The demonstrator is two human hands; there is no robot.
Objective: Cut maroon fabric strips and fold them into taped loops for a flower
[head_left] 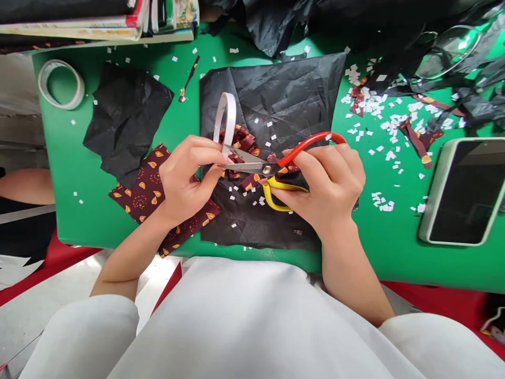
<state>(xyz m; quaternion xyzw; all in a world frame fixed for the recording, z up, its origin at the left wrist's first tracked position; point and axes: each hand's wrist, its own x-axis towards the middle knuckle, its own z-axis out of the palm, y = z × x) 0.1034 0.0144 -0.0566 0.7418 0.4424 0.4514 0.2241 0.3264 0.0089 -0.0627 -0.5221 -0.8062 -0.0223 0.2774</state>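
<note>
My left hand [193, 176] pinches the end of a curled white strip [231, 118], which loops upward from the fingertips. Scissors [266, 167] with one red and one yellow handle are in my right hand [333, 181]. Their blades are parted and the tips reach the strip at my left fingers. Below them lies a creased black sheet [272, 100], with pieces of dark red patterned fabric [242, 139] and small white bits [268, 143] on it. A larger patterned fabric piece [152, 184] lies partly under my left hand and wrist.
A white tape roll [61, 84] and a torn black piece [124, 116] lie left on the green table [394, 252]. White snippets [371, 102] are scattered right, near a phone [461, 192]. Books [98, 26] stand at the back left; glasses [447, 52] lie among black scraps.
</note>
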